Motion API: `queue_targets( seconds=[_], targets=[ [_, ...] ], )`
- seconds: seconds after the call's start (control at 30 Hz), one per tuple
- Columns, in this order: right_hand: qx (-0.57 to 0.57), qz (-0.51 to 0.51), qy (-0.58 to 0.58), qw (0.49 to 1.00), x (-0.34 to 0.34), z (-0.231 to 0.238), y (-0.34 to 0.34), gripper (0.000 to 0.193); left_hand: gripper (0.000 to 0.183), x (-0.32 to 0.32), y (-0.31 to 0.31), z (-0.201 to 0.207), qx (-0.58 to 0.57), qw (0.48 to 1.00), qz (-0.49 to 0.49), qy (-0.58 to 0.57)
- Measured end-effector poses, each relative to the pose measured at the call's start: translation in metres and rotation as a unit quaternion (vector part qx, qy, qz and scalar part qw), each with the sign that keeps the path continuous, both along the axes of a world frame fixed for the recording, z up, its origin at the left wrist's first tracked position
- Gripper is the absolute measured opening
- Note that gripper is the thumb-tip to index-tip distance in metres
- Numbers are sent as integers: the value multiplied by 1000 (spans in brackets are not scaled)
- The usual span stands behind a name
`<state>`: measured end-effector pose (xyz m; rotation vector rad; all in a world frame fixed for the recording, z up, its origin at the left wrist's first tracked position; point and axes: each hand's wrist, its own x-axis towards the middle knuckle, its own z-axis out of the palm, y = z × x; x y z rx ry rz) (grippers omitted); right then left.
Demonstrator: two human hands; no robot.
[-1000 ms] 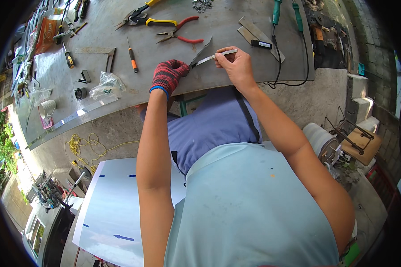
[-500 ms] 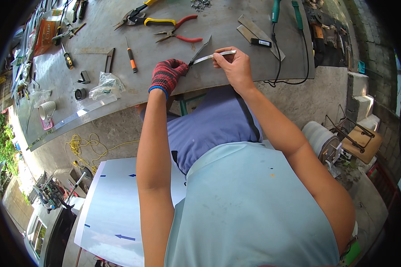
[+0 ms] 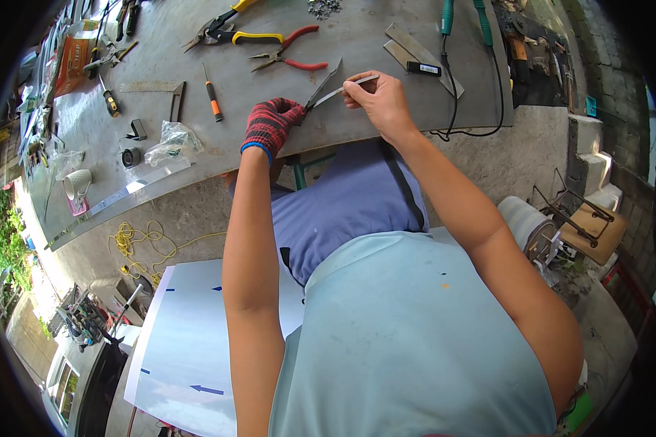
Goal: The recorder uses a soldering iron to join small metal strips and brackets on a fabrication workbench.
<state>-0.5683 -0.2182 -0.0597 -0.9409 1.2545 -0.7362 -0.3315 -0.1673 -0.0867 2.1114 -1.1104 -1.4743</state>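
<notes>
My left hand, in a red and black knit glove with a blue cuff, is closed on a dark thin metal piece that juts up and to the right. My bare right hand pinches the far end of a narrow, light metal strip between thumb and fingers. The strip's other end meets the dark piece beside the gloved fingertips; how they join is too small to tell. Both hands are above the front edge of a grey metal table.
Red-handled pliers, yellow-and-black snips and an orange screwdriver lie beyond my hands. To the right are flat metal bars and green-handled tools with black cords. A try square, a crumpled plastic bag and a cup lie left.
The strip's right end has dipped and turned a little in my right hand, which has shifted slightly left and up. The left hand keeps its grip.
</notes>
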Motion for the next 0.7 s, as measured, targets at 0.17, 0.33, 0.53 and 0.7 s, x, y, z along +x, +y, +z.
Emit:
queue_targets(
  seconds=[0.17,0.33,0.53,0.7],
  targets=[
    [6,-1,-13,1000,1,-2,0,16,26,1,0,-3,3,1000,3,14],
    [6,-3,-17,1000,-1,-3,1,16,25,0,0,-1,-1,1000,11,27],
    [-5,4,-18,1000,-2,0,-2,17,27,0,-3,4,14,1000,2,20],
    [-17,0,-32,999,-15,21,-12,17,26,-1,-3,3,1,1000,-5,3]
  ],
)
